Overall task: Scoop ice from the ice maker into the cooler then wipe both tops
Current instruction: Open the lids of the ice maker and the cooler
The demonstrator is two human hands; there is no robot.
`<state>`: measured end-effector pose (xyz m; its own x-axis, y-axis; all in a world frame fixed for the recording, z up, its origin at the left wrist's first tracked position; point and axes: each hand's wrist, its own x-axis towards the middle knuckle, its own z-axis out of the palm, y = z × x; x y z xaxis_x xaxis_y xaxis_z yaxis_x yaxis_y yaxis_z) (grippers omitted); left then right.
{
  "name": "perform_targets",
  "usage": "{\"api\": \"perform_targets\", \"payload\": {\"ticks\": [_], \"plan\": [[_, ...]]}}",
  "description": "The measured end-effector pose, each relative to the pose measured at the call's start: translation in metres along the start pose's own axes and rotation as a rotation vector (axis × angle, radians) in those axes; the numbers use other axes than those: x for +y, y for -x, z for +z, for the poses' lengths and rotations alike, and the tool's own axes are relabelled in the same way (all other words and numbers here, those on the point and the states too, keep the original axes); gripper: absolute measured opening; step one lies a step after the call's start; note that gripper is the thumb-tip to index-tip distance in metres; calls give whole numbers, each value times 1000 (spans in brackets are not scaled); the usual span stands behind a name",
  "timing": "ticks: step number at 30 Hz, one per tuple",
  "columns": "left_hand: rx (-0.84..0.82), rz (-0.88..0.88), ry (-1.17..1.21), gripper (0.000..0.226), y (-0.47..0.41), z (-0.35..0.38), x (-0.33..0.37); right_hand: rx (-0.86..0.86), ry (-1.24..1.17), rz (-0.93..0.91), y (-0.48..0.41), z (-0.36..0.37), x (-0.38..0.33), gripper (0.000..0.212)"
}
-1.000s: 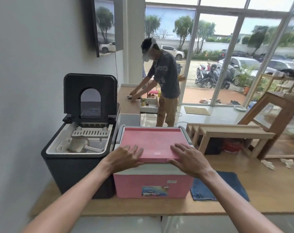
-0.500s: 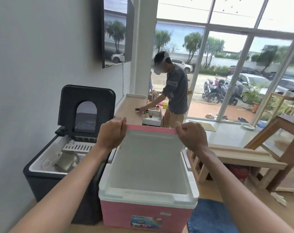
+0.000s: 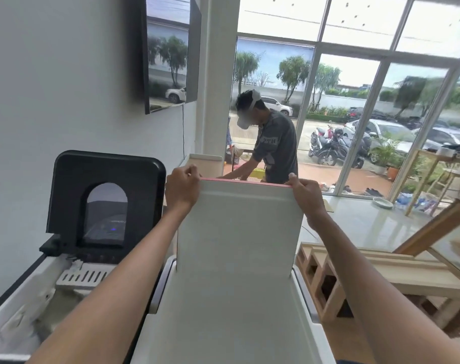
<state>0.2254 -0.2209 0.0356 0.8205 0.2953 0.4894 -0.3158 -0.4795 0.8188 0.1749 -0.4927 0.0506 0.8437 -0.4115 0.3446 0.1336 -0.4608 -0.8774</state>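
The cooler lid [image 3: 239,227] stands upright, its white underside facing me and its pink top edge at the far side. My left hand [image 3: 183,189] grips the lid's upper left corner and my right hand [image 3: 306,197] grips the upper right corner. Below the lid lies the cooler [image 3: 306,308], open, with a white inside. At the left is the black ice maker [image 3: 19,298] with its lid [image 3: 103,195] raised; a slotted white tray [image 3: 84,277] shows inside. My left forearm hides part of its basin.
A grey wall with a mounted screen [image 3: 168,53] is on the left. Another person [image 3: 271,143] works at a counter beyond the cooler. Wooden benches [image 3: 381,274] and a wooden frame [image 3: 433,232] stand at the right, before large windows.
Both hands lifted the cooler lid from flat and closed to fully upright. My view moved closer and higher over the cooler.
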Motion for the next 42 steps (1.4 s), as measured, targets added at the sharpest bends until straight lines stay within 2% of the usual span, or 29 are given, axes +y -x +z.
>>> {"api": "perform_targets", "payload": {"ticks": [4,8,10,14,19,22,26,29,34,37,42], "plan": [[4,-19,63,54,-13,12,-10,-8,-173,191,-4,14,16,62],[-46,-100,106,66,-10,22,-32,-42,-163,291,-3,28,44,88],[-116,-152,76,74,-2,28,-50,-50,-119,303,2,36,56,94],[-230,-198,-69,69,22,37,-84,-45,-9,305,18,52,85,79],[-341,-222,-392,56,52,45,-109,-29,133,297,35,67,116,55],[-396,-193,-476,59,66,47,-122,-46,336,268,47,74,129,49],[-453,-173,-612,67,75,45,-129,-118,592,238,54,76,139,47],[-505,-180,-696,69,79,43,-129,-159,693,225,58,76,142,49],[-594,-160,-703,67,90,32,-122,-184,747,186,73,72,147,46],[-657,-126,-719,71,103,18,-111,-196,775,135,93,69,136,52],[-735,-98,-701,75,125,-12,-87,-272,697,66,132,64,102,61]]}}
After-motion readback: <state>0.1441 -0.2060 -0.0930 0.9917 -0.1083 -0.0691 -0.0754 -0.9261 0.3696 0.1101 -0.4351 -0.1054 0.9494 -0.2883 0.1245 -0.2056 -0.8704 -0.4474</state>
